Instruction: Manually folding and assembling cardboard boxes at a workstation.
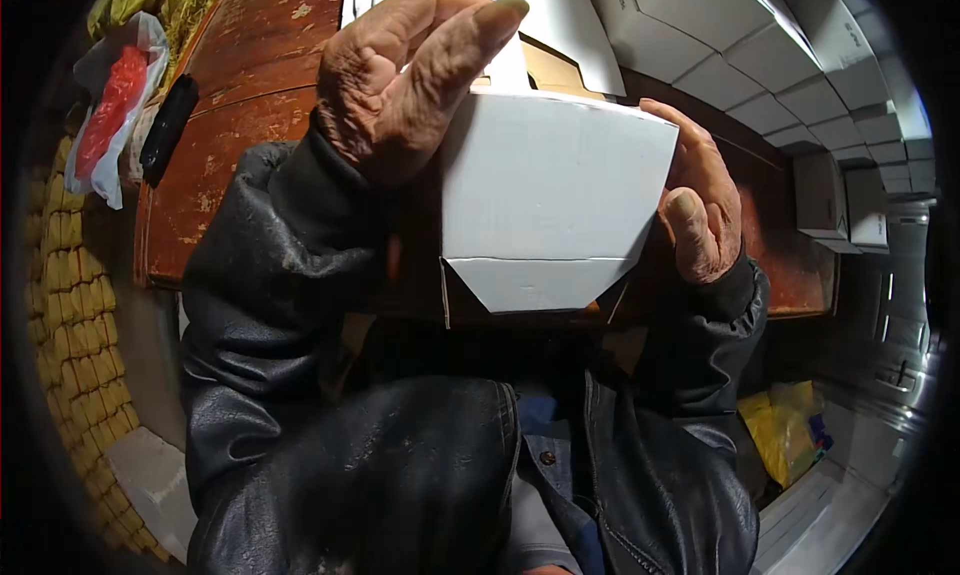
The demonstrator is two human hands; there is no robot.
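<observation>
A white cardboard box (pixel 560 190) is held up in front of me over the table, its near end flap (pixel 535 287) with slanted corners hanging down. At its upper left corner is my left hand (pixel 410 85), closed and bent over the edge. The left thumb stretches above the box and hides the fingertips. My right hand (pixel 708 203) grips the right side, thumb toward me and fingers along the far part of that side. Beyond the box lies flat white cardboard (pixel 575 20) with a brown inner face showing through a gap.
The worn red-brown wooden table (pixel 255 65) spans the front. Stacked white boxes (pixel 720 35) fill the far right. At left are a black elongated object (pixel 170 130) and a red-and-clear plastic bag (pixel 115 105). A yellow bag (pixel 778 430) lies low at right.
</observation>
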